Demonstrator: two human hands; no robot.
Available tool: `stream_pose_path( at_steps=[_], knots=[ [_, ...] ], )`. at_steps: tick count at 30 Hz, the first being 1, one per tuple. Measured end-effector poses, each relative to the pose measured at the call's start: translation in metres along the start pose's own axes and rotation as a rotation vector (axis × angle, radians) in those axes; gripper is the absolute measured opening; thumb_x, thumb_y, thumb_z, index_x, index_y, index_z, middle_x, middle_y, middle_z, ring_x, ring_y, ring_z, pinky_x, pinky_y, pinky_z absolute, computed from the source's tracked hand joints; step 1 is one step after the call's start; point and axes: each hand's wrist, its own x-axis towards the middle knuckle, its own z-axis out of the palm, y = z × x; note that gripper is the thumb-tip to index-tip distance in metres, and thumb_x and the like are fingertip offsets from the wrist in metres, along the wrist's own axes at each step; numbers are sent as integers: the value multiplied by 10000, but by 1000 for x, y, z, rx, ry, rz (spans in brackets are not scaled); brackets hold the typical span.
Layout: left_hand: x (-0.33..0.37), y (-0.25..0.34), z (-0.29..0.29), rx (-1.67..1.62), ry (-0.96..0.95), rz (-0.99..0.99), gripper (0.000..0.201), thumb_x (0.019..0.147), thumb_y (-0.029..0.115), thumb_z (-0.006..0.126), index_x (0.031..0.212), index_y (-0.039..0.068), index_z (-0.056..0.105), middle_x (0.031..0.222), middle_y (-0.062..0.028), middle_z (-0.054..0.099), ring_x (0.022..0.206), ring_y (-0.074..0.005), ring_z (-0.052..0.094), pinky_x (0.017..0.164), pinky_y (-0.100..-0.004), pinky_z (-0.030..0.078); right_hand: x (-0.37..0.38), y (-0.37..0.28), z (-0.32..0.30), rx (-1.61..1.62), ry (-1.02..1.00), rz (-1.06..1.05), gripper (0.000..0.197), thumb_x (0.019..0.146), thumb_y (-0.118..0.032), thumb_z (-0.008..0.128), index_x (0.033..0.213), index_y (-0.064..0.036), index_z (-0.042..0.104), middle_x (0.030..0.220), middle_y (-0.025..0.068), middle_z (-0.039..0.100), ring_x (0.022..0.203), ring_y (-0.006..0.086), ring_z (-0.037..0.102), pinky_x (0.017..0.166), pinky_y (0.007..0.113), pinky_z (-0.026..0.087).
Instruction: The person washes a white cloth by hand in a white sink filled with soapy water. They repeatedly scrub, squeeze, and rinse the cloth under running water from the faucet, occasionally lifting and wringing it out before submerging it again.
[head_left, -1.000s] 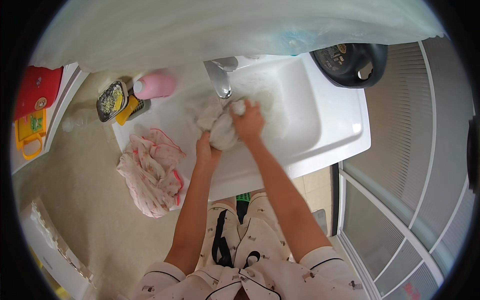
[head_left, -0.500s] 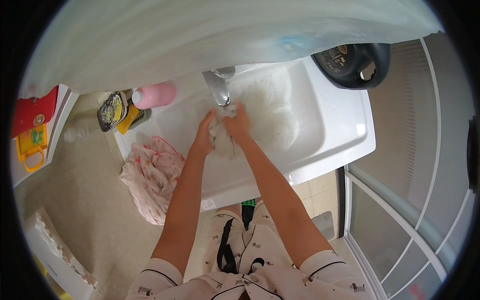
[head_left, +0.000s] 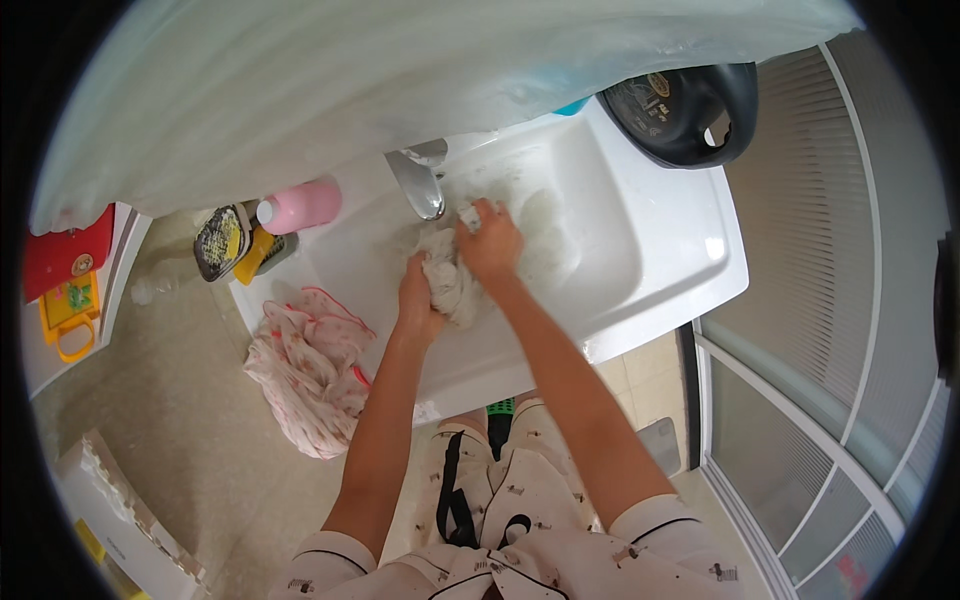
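Hands shift sideways from the tap and part, pale cloth bunched between them

Compared with the earlier frame, where they worked close together below the tap (head_left: 415, 185), both hands now sit farther to the right of it, with more room between them. The left hand (head_left: 418, 290) pinches the left side of the pale cloth (head_left: 450, 285), its thumb along the edge and its other fingers mostly hidden. The right hand (head_left: 490, 245) has its fingers curled and pressed together around the cloth's upper end, a scrap of it showing past the fingertips. The cloth is bunched in thick folds between the two, over the white sink (head_left: 690, 235).

Cloudy water (head_left: 545, 230) shows just right of the grip. Farther up and right of it, a black jug (head_left: 665, 120) rests at the sink's corner. Down and left of the grip, a patterned towel (head_left: 310, 380) with a pink border drapes over the sink's edge. Up and left, a pink bottle (head_left: 305, 204) lies nearest, then a yellow pad (head_left: 252, 258) and a dark dish (head_left: 222, 243). Well to the right of the grip is a ribbed door (head_left: 780, 220).
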Motion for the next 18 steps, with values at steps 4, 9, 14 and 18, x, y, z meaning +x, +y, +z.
stream_pose_path(
  at_steps=[4, 9, 14, 18],
  knots=[
    [-13, 18, -33, 285, -50, 49, 578, 867, 323, 663, 1315, 11, 473, 1219, -99, 575, 1098, -232, 594, 961, -396, 485, 8, 10, -32, -215, -34, -66, 637, 781, -496, 710, 1312, -191, 536, 1383, 176, 437, 1239, 422, 435, 934, 598, 402],
    [44, 23, -79, 1306, 112, 495, 657, 869, 447, 646, 1341, 30, 461, 1272, -130, 534, 1188, -307, 492, 1012, -432, 411, 9, 26, -22, -486, -194, -257, 742, 766, -555, 705, 1401, -245, 477, 1516, 125, 328, 1377, 472, 210, 951, 775, 221],
    [75, 10, -37, 868, 42, 464, 631, 877, 472, 633, 1329, 55, 493, 1241, -119, 546, 1187, -278, 486, 1019, -391, 392, 11, 29, 48, -133, -168, 160, 637, 796, -401, 687, 1369, -175, 525, 1391, 139, 474, 1265, 365, 444, 980, 528, 393],
    [64, 10, -51, 166, -78, 153, 463, 936, 459, 564, 1242, 111, 555, 1118, -79, 598, 1085, -213, 560, 932, -368, 455, -34, -44, 12, 629, -390, 253, 566, 801, -299, 670, 1315, -97, 550, 1203, 174, 590, 1002, 334, 623, 833, 385, 505]
  ],
)
